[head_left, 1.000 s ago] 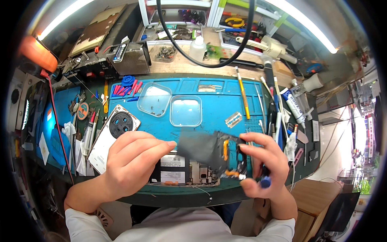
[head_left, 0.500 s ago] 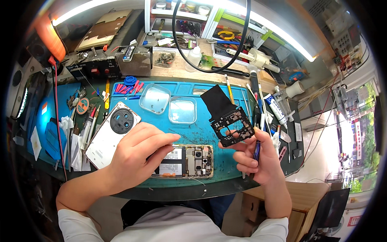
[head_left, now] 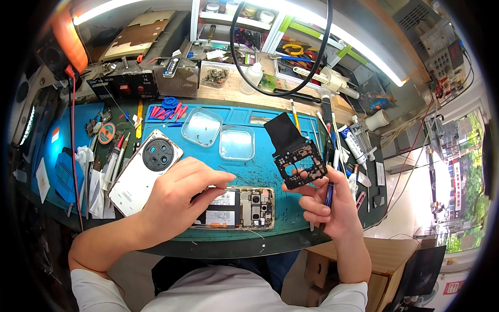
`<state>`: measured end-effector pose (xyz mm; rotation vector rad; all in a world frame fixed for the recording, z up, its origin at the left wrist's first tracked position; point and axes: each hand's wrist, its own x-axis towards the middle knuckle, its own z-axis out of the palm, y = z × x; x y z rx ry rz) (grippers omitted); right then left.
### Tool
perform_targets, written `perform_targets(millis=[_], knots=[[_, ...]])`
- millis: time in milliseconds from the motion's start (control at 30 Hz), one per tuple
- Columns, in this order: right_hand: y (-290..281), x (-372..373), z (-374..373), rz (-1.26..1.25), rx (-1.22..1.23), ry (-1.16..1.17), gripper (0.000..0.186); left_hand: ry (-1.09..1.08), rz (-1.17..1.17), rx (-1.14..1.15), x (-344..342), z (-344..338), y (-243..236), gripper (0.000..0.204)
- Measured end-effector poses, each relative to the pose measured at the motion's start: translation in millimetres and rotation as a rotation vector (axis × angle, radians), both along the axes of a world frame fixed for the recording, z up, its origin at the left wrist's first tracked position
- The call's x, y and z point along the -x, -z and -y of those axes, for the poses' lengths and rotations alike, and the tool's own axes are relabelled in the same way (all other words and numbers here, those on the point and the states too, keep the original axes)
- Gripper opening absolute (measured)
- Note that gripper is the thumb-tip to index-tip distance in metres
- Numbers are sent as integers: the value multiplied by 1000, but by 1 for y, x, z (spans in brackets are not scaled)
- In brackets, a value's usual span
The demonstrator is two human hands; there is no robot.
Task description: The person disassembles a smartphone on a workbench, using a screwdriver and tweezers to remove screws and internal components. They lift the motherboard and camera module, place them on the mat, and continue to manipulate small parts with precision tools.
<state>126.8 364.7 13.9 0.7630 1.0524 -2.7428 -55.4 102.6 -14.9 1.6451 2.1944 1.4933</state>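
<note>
My right hand (head_left: 332, 208) grips a black phone mid-frame cover (head_left: 301, 169) by its lower right corner, with a black sheet (head_left: 284, 133) attached along its top edge. A blue-handled screwdriver (head_left: 329, 194) is also held in that hand, pointing up. My left hand (head_left: 179, 195) hovers over the left part of an opened phone (head_left: 254, 209), thumb and forefinger bent but apart, with nothing visible between them. The phone lies flat, its battery and camera modules exposed. Partly behind my left hand is a white phone back cover (head_left: 132, 182) with a round black camera ring (head_left: 159, 154).
Two clear plastic trays, one at left (head_left: 202, 127) and one at right (head_left: 237, 143), sit on the blue repair mat (head_left: 291, 218). Pink-handled bits (head_left: 169, 112) lie behind them. Tools crowd both sides, including a white tube (head_left: 353, 144). A black cable loop (head_left: 328, 36) hangs overhead.
The whole view has shifted slightly. My right hand and the cover it holds have barely moved, and my left hand stays over the phone with its fingers much the same.
</note>
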Motion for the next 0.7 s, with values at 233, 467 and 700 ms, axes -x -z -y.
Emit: perform_targets(millis=[233,467,700], knots=[[-5,20,-2,143,-434,22,46,26,36,15,1,1,1,33],[-7,13,-10,141,-1376,190,36,30,23,7,3,-2,0,38],[-28,17,6,-332,-1645,263,45,17,121,26,3,0,1,37]])
